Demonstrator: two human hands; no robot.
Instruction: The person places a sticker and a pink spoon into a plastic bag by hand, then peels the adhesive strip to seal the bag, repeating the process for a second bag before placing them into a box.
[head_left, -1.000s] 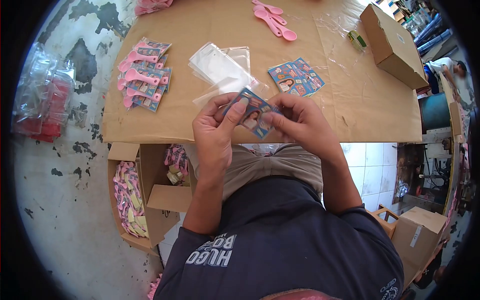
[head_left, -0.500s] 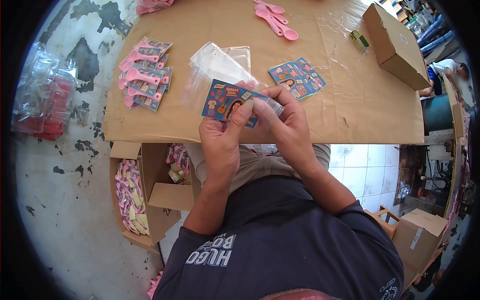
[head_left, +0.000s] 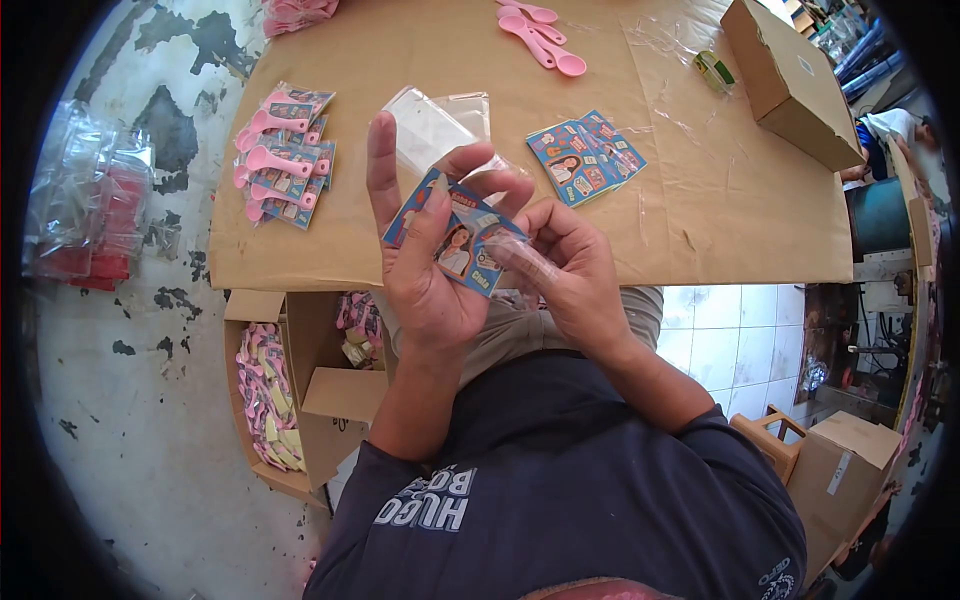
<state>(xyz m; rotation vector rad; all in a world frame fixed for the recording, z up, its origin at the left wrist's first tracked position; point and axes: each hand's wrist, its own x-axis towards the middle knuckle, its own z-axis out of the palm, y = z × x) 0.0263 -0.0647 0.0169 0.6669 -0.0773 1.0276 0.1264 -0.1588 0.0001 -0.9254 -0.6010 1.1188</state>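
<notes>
The left hand (head_left: 425, 270) holds a printed card (head_left: 455, 245) above the near edge of the table (head_left: 700, 220), thumb pressed across its face and fingers behind it, the forefinger standing straight up and free. The right hand (head_left: 570, 275) pinches a clear bag (head_left: 520, 258) between thumb and fingertips, right at the card's lower right corner. The film touches that corner, but whether the card has entered the bag's mouth cannot be told. Judging by the layout, this pack is at an early stage: card and bag are only meeting, and no spoon is with them. A pile of packs (head_left: 285, 155), each with card and pink spoon, lies on the table's left side, and many more fill the carton (head_left: 275, 390) on the floor below, so much of the work looks done. Plenty seems left too: spare bags (head_left: 435, 125) lie just beyond the hands, a fan of cards (head_left: 585, 155) to their right, and loose spoons (head_left: 540, 35) at the far edge. A closed box (head_left: 785, 85) sits at the far right corner.
</notes>
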